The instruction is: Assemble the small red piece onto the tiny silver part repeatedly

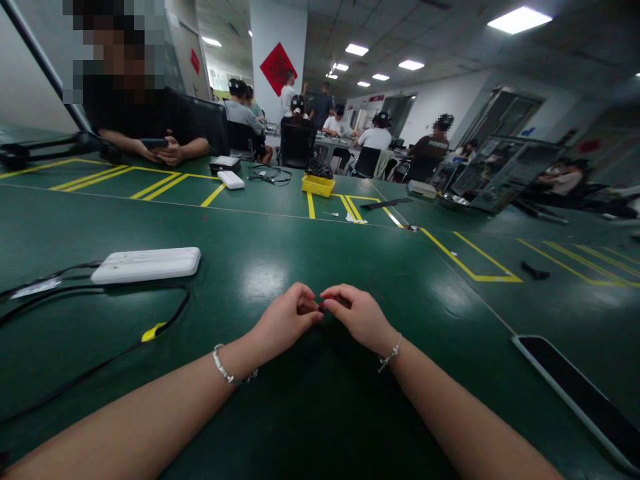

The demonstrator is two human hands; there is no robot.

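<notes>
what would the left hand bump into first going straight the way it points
Most likely the right hand, facing it almost tip to tip; whether they actually touch is hard to tell.

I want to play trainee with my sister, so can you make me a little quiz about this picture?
1. True or false: the left hand and the right hand are close together, with their fingertips facing each other.

2. Pick one: what colour is the small bin beyond the hands?
A) Red
B) Yellow
C) Blue

3. Fill in the blank: the long white block lies on the person's ____ side of the green table.

Key:
1. True
2. B
3. left
</notes>
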